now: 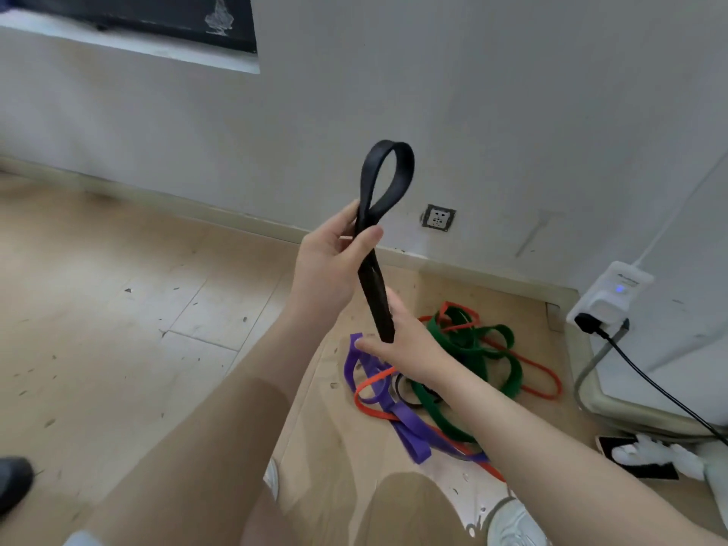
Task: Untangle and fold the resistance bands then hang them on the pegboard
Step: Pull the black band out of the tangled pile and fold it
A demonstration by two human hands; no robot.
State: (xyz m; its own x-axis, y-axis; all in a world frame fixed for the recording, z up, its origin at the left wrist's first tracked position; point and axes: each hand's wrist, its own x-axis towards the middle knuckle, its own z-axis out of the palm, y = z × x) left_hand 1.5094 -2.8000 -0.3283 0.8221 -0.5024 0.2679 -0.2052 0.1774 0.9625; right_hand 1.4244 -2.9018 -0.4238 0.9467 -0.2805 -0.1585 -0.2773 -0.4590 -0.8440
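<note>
A folded black resistance band (376,285) stands upright in front of me, its top end forming a loop. My left hand (329,266) pinches it just under the loop between thumb and fingers. My right hand (405,344) grips its lower end. Below them a tangled pile lies on the wooden floor: a purple band (405,423), a green band (492,348) and an orange-red band (539,372), with a bit of another black band among them. No pegboard is in view.
A grey wall with a socket (438,217) rises behind the pile. A white charger with a black cable (608,297) sits at the right beside a white appliance. A phone and a white glove (646,455) lie at the lower right. My shoes are at the bottom.
</note>
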